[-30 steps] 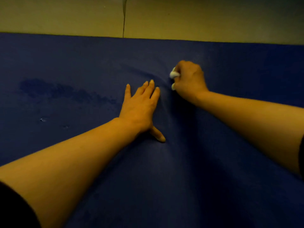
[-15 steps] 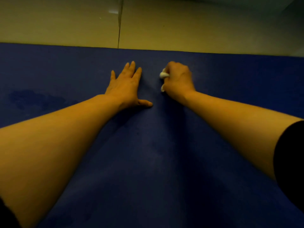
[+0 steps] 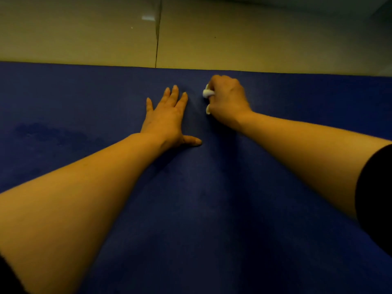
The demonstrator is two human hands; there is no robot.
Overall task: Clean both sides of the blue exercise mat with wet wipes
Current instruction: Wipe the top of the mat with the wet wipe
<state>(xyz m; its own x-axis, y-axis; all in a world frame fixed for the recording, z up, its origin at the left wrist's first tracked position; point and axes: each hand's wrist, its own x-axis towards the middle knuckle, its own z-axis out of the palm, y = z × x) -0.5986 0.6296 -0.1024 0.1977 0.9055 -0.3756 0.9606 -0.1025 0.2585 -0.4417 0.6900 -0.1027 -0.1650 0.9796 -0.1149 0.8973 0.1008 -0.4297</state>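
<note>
The blue exercise mat [image 3: 201,209] lies flat and fills most of the view. My left hand [image 3: 167,119] presses flat on it with fingers straight and thumb spread to the right. Just to its right, my right hand [image 3: 228,102] is curled round a bunched white wet wipe [image 3: 208,93], held down on the mat close to its far edge. Only small bits of the wipe show beside the fingers.
Beyond the mat's far edge lies a pale tiled floor [image 3: 84,32] with a dark seam [image 3: 158,32]. A darker damp patch [image 3: 55,132] marks the mat at the left. Black sleeves show at the lower left and right edges.
Both hands have moved farther out toward the mat's far edge since a second ago. The right hand keeps the wipe; the damp patch now lies behind and left of the hands.
</note>
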